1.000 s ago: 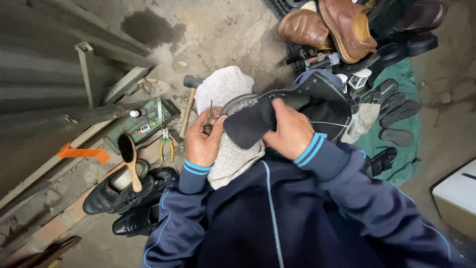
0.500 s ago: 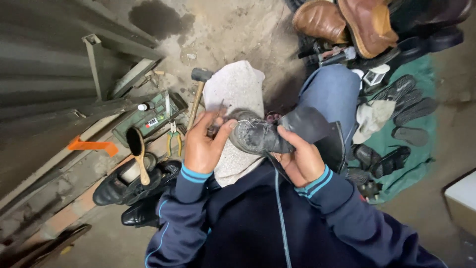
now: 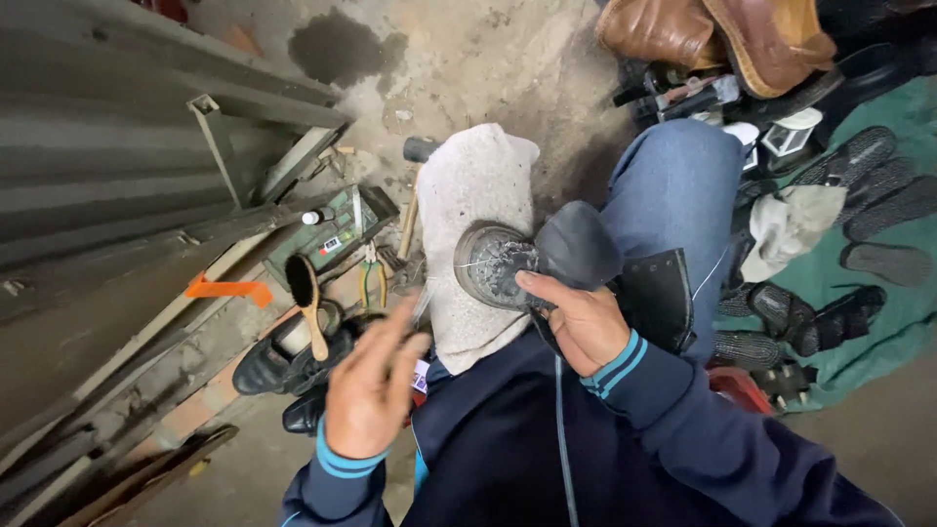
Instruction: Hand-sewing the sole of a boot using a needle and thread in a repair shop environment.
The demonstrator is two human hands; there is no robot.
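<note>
Green box (image 3: 332, 234), small white-red label (image 3: 330, 245) on lid.

boot (image 3: 576, 263): 1 | brush (image 3: 307, 298): 1 | hammer (image 3: 415, 185): 1 | pliers (image 3: 371, 278): 1 | brown shoes (image 3: 717, 34): 2

Dark boot held sole-up over a grey cloth

At frame centre the right hand (image 3: 583, 322) grips the black boot (image 3: 576, 263) resting on the grey cloth (image 3: 473, 205); the left hand (image 3: 371, 385), lower left, is lifted, fingers loose, above black shoes (image 3: 283, 366) and a brush (image 3: 307, 303).

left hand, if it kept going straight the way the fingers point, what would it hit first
The left hand points up and right; it would probably first meet the grey cloth over the knee, just short of the boot heel. The hand is blurred and depth unclear.
</note>
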